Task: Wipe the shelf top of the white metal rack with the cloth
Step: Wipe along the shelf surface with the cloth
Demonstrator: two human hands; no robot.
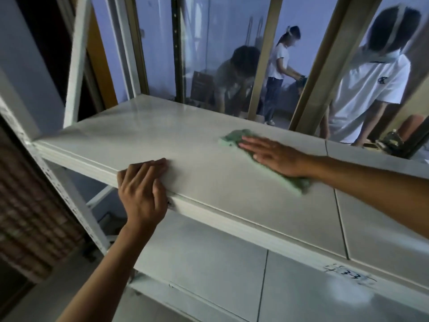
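Observation:
The white metal rack's shelf top [162, 135] runs from the left corner toward the right. A light green cloth [234, 137] lies flat on it, right of the middle. My right hand [276, 156] presses down on the cloth with the fingers stretched out flat, pointing left. Part of the cloth shows beyond the fingertips and part trails under the wrist. My left hand [141, 191] grips the shelf's front edge, fingers curled over onto the top surface, thumb below the lip.
A white upright post [76, 66] stands at the shelf's left back corner. A lower shelf [209, 252] lies beneath. Behind glass panels, three people [371, 84] work. A handwritten label [350, 275] marks the front rail at the right.

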